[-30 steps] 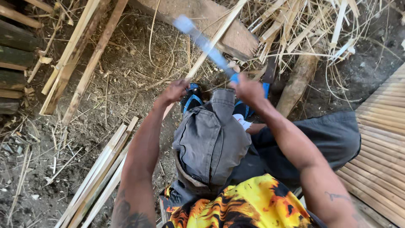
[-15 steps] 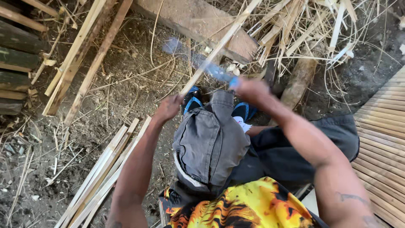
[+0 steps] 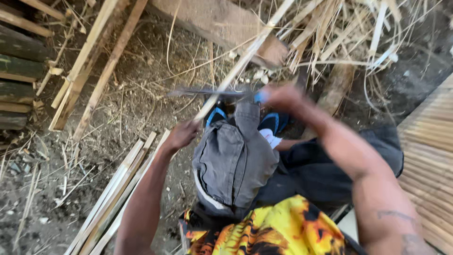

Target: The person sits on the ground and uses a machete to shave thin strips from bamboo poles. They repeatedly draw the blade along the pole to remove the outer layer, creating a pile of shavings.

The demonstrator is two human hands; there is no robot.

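Note:
My left hand (image 3: 181, 134) grips the near end of a long pale bamboo strip (image 3: 245, 59) that slants up and to the right over the ground. My right hand (image 3: 283, 97) is blurred by motion and holds a long knife (image 3: 207, 93) by its blue handle. The blade lies roughly level, pointing left, and meets the strip just above my left hand. Below the hands are my raised knee in grey trousers (image 3: 233, 160) and my feet in blue sandals (image 3: 273, 123).
Several split bamboo strips (image 3: 118, 189) lie on the dirt at lower left. More slats (image 3: 89, 61) and dark poles (image 3: 19, 66) lie at upper left. A wooden block (image 3: 222, 23) and dry shavings lie beyond. A slatted bamboo mat (image 3: 429, 156) is at right.
My right hand has swung the knife down from a raised, tilted position to level against the strip. My left hand has slid slightly down and left along the strip.

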